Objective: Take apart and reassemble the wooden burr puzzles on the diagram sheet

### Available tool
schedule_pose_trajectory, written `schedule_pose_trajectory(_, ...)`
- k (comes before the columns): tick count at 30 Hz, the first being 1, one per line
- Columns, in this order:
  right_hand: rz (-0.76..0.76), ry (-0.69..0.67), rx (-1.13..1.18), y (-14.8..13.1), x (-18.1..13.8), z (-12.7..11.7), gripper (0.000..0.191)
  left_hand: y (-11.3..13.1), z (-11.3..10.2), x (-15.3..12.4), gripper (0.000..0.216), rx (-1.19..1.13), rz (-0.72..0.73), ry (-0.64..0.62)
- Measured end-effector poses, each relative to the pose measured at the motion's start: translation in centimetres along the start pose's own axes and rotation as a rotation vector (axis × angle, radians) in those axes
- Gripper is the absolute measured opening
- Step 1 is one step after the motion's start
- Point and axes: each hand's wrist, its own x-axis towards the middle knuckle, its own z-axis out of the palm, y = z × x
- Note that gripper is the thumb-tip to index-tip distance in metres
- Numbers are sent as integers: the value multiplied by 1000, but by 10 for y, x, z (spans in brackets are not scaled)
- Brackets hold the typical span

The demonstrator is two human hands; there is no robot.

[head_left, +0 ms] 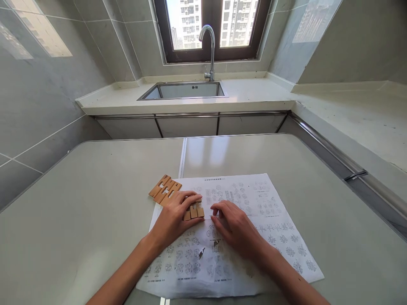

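The short blocks (pixel 194 211), three small wooden pieces side by side, lie on the printed sheet (pixel 270 220) between the two hands; their row runs left to right across the person's view. The left hand (pixel 176 216) is the nearer, its fingers bent over the blocks' far ends and touching them; the thumb is hidden, so it cannot be told whether this is a true grip or only a press. The right hand (pixel 233 226) rests on the sheet just beside the row's right end, fingers loosely curled and empty. The notched bars (pixel 164 189) lie past the left hand on the sheet's far left corner, long axes slanting away and rightward; the table (pixel 95 203) carries everything.
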Motion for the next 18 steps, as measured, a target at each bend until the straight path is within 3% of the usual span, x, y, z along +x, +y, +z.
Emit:
schedule_pose_trajectory(5,10,3,9,-2,1,0,13,7,-20,-21,52,102,-62,68)
schedule_pose_trajectory(10,19,-7,32,-3,0,-1,15,9,-39,-60,54,241,-227,164)
schedule_pose_trajectory(14,26,-5,49,-3,0,0,16,7,-42,-79,56,312,-361,216)
schedule_pose_trajectory(18,14,3,47,0,-1,2,18,7,-38,-80,58,340,-445,232)
